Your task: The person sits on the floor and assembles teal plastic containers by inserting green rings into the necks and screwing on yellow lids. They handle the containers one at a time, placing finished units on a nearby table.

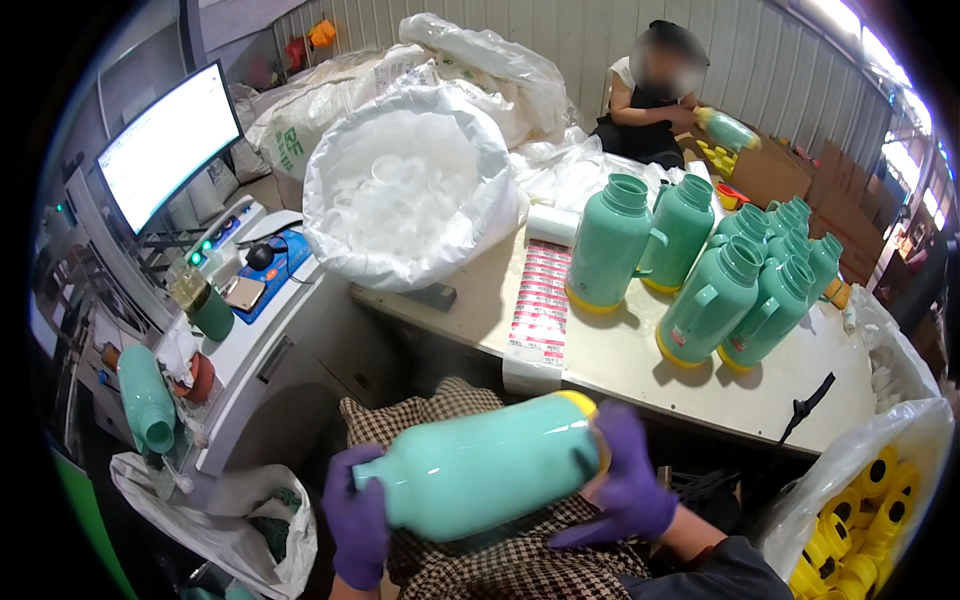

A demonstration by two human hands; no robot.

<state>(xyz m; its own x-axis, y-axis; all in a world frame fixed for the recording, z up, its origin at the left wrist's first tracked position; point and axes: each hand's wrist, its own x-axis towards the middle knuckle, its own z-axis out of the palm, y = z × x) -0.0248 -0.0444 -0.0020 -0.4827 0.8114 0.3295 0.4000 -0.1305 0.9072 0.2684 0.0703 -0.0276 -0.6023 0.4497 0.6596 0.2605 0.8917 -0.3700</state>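
A green thermos flask [490, 462] with a yellow base ring lies on its side above my lap, its base end toward the right. My left hand [356, 512], in a purple glove, is wrapped round its neck end; the handle does not show clearly. At the yellow base is my right hand [632, 482], also gloved in purple and a little smeared by motion. Its fingers cup the base end, with the thumb spread below. Several upright green flasks [706, 300] with yellow bases stand on the table, beside a roll of red-and-white labels [541, 300].
A white sack of translucent rings [410, 200] stands at the table's far left. Yellow parts fill a bag [872, 530] at lower right. A desk with a monitor [172, 142] is at left; another flask [146, 400] lies there. A co-worker [650, 105] holds a flask at the back.
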